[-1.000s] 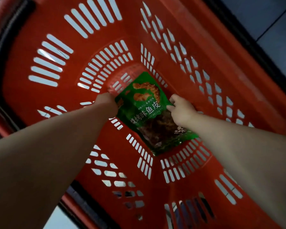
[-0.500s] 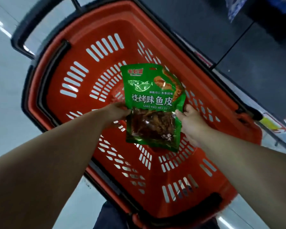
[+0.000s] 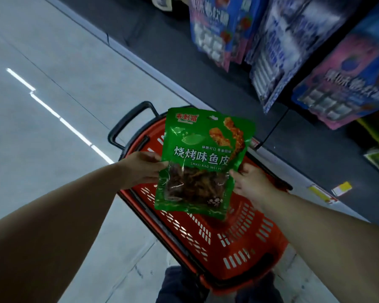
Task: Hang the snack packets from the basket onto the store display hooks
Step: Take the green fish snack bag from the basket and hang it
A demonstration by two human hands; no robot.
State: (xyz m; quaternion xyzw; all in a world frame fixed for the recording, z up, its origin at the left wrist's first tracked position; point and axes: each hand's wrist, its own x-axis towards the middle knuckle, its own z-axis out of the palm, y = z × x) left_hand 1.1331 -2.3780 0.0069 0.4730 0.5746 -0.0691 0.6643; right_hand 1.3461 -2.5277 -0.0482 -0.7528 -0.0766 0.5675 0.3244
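We hold the green snack packet [image 3: 202,162] upright above the red basket [image 3: 239,243], face toward us, with its clear window of dark brown pieces in the lower half. Our left hand [image 3: 143,167] pinches the packet's left edge near the middle, thumb on the front. Our right hand [image 3: 251,184] grips the right edge a little lower, its fingers curled behind the packet.

Half a second ago the packet sat just over the basket floor, and the basket filled most of the view. Now the packet has come up well clear of the rim, and the basket looks smaller and lies lower in the view, resting on the pale floor [image 3: 42,106] with its black handle [image 3: 129,121] sticking out at the far end. One second ago the packet lay tilted at the bottom of the basket with both hands reaching down to it.

The view has also swung up toward the store display at upper right, where blurred blue and pink packets [image 3: 346,88] hang in rows over a dark base. We cannot make out the hooks themselves.
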